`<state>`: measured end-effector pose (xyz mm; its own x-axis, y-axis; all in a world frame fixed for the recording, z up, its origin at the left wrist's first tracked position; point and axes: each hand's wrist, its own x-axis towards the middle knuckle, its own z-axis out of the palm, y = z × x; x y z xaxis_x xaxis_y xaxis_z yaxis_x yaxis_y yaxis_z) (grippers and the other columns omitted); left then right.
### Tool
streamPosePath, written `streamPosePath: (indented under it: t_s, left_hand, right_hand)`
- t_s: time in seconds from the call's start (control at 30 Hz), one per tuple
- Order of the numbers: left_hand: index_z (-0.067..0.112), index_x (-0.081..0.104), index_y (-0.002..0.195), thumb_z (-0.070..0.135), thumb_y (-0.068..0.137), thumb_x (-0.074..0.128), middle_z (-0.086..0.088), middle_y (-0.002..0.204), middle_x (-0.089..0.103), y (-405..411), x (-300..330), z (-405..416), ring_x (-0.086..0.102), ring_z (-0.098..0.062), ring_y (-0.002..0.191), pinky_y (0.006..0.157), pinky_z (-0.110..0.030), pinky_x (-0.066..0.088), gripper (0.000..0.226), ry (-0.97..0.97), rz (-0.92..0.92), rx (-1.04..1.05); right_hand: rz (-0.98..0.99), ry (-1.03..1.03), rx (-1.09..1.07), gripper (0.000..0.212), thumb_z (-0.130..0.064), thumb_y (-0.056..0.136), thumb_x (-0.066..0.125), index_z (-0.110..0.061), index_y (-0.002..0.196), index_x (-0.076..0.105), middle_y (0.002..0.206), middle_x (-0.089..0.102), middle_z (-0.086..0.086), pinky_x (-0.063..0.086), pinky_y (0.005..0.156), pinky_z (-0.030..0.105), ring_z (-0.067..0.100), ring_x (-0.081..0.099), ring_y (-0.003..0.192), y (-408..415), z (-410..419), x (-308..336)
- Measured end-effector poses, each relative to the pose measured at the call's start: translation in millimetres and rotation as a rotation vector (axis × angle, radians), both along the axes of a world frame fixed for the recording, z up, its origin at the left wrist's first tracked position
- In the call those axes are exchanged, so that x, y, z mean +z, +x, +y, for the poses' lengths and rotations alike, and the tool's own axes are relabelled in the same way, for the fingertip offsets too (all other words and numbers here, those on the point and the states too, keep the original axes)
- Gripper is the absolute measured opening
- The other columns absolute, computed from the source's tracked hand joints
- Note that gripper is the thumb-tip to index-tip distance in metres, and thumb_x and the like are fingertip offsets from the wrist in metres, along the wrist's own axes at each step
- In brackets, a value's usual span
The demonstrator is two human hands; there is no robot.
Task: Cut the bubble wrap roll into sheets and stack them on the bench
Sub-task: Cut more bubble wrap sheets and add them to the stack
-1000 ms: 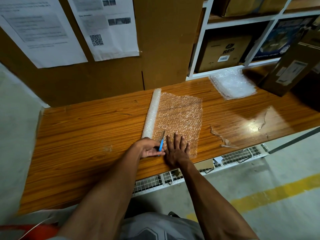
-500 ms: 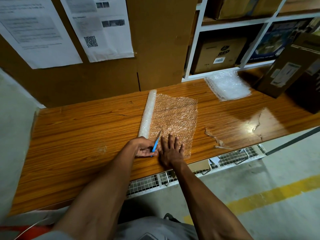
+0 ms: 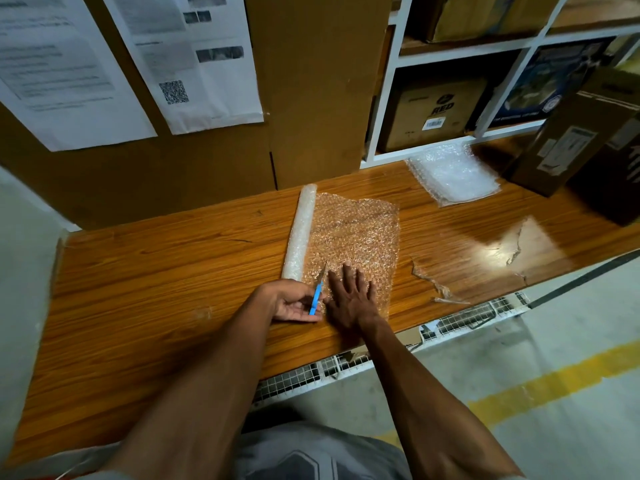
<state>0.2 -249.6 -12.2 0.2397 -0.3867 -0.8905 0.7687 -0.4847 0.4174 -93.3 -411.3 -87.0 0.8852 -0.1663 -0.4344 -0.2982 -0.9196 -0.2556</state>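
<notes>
A bubble wrap roll [image 3: 300,235] lies on the wooden bench [image 3: 156,271], its long axis running away from me. An unrolled length of wrap [image 3: 356,237] spreads flat to its right. My left hand [image 3: 294,303] holds a blue-handled knife [image 3: 317,294] whose blade points up into the wrap just right of the roll's near end. My right hand [image 3: 351,296] presses flat, fingers spread, on the near part of the unrolled wrap. A stack of cut sheets [image 3: 453,174] rests at the back right of the bench.
Torn plastic scraps [image 3: 436,285] lie right of the wrap near the front edge. A dark cardboard box [image 3: 571,133] leans at the far right. Shelves with boxes [image 3: 436,112] and a cardboard wall with papers [image 3: 194,60] stand behind. A wire rack [image 3: 346,368] runs under the bench.
The view shifted slightly. Both hands stay in the same place on the wrap, with the knife still at the near end beside the roll.
</notes>
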Motion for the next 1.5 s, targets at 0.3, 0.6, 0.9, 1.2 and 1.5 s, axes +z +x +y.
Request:
streamPosePath:
  t_s: [0.3,0.6,0.9,1.2,1.5]
  left_hand:
    - [-0.001,0.061,0.106,0.004,0.106,0.049,-0.029,0.117,0.058,3,6,-7,0.063,-0.053,0.113,0.07,-0.033,0.063,0.013,-0.067,0.032,-0.028]
    - [0.0,0.069,0.102,0.006,0.106,0.051,-0.028,0.111,0.059,7,-4,3,0.064,-0.043,0.115,0.069,-0.03,0.062,0.019,-0.126,0.06,0.044]
    - [-0.002,0.081,0.088,0.009,0.1,0.064,-0.03,0.119,0.062,18,-6,3,0.069,-0.037,0.104,0.082,-0.039,0.061,0.024,-0.158,0.097,0.076]
    - [-0.004,0.069,0.105,-0.002,0.103,0.053,-0.031,0.123,0.056,12,-6,-9,0.059,-0.048,0.124,0.077,-0.037,0.062,0.017,-0.067,0.059,0.083]
    - [-0.008,0.068,0.103,-0.004,0.1,0.059,-0.025,0.108,0.068,8,-16,-14,0.071,-0.033,0.093,0.068,-0.034,0.065,0.01,-0.021,-0.031,0.049]
  right_hand:
    - [-0.033,-0.013,-0.213,0.099,-0.069,0.1,0.039,-0.021,0.163,-0.019,0.168,-0.029,0.011,-0.01,0.124,0.064,0.036,-0.026,0.155,6,20,8]
    - [-0.014,-0.031,-0.203,0.101,-0.077,0.097,0.031,-0.026,0.16,-0.028,0.164,-0.037,0.011,-0.011,0.123,0.064,0.037,-0.033,0.151,6,21,1]
    - [-0.132,0.002,-0.227,0.074,-0.067,0.105,0.021,-0.034,0.166,-0.006,0.173,-0.017,0.002,-0.004,0.126,0.062,0.033,-0.012,0.159,2,11,0]
    - [-0.114,-0.146,-0.15,0.074,-0.074,0.099,-0.002,-0.036,0.159,-0.026,0.166,-0.035,0.005,-0.017,0.122,0.064,0.031,-0.028,0.154,-16,-11,-9]
    - [-0.106,-0.165,-0.134,0.076,-0.075,0.099,-0.003,-0.035,0.158,-0.03,0.166,-0.035,0.007,-0.013,0.121,0.067,0.035,-0.027,0.154,-16,-14,-9]
